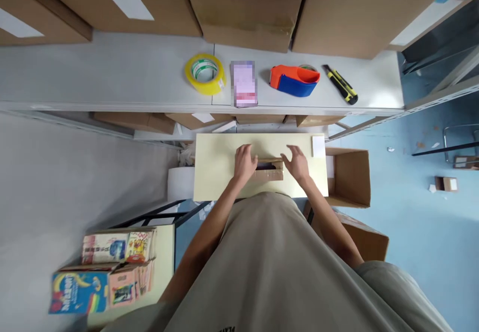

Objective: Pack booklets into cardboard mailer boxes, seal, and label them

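Observation:
A small brown cardboard box (275, 175) lies on the pale yellow tabletop (213, 167) close to my body. Its top is open, and something dark shows inside. My left hand (245, 164) is closed about the left end of the box, its thumb at the opening's edge; the fingers partly hide that end. At the right end, my right hand (297, 164) is open, with thumb and fingers spread apart. Its thumb tip is at the box's right back corner; whether it touches is unclear.
On the grey shelf (142, 73) ahead are yellow tape (204, 74), a blurred-out item (244, 83), an orange-blue tape dispenser (294, 80) and a utility knife (340, 84). Large cartons (245, 20) stand behind. An open carton (350, 177) is at right, picture books (80, 289) at lower left.

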Demonstrator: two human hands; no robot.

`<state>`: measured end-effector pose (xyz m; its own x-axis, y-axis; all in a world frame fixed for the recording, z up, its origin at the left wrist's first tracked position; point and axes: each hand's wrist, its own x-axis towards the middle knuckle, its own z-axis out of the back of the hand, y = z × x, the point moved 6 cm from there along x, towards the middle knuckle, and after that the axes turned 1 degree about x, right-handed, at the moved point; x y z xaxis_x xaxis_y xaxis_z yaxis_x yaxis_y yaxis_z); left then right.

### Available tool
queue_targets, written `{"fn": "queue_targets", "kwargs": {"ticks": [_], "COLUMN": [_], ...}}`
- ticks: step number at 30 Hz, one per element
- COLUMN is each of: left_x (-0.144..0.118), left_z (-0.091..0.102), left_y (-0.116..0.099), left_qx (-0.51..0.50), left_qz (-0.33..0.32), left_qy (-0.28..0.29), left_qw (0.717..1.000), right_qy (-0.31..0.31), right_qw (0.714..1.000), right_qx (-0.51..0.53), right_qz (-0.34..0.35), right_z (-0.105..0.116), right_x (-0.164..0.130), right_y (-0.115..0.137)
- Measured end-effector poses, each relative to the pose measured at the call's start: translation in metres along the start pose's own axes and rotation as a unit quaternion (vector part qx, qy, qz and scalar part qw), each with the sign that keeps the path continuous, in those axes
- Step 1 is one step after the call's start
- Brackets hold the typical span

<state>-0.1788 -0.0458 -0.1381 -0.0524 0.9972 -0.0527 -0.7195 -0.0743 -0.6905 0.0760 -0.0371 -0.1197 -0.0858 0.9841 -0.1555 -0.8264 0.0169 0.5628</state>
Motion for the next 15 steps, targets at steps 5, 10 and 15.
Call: {"fn": "queue_targets", "kwargs": {"ticks": [5,10,15], "left_x": [0.071,0.112,0.094], "left_z": [0.030,0.056,0.061], "left_y": [-0.111,-0.169,-0.163], "left_qx": [-0.047,-0.095,-0.146], "left_qz": [-0.155,-0.195,-0.188], "left_qy": [-0.058,-0.111,-0.135], "left_qw": [0.985,0.970,0.962], "right_qy": [-0.180,-0.132,-0.111], "right_qw": [0.970,0.964,0.975], "right_qx": [-0.079,-0.181,-0.155], "right_qz": [0.140,0.142,0.116], "right_z": [0.106,0.134,0.132], "right_x": [0.091,0.177,0.182], "right_y": [0.063,0.088,0.084]}}
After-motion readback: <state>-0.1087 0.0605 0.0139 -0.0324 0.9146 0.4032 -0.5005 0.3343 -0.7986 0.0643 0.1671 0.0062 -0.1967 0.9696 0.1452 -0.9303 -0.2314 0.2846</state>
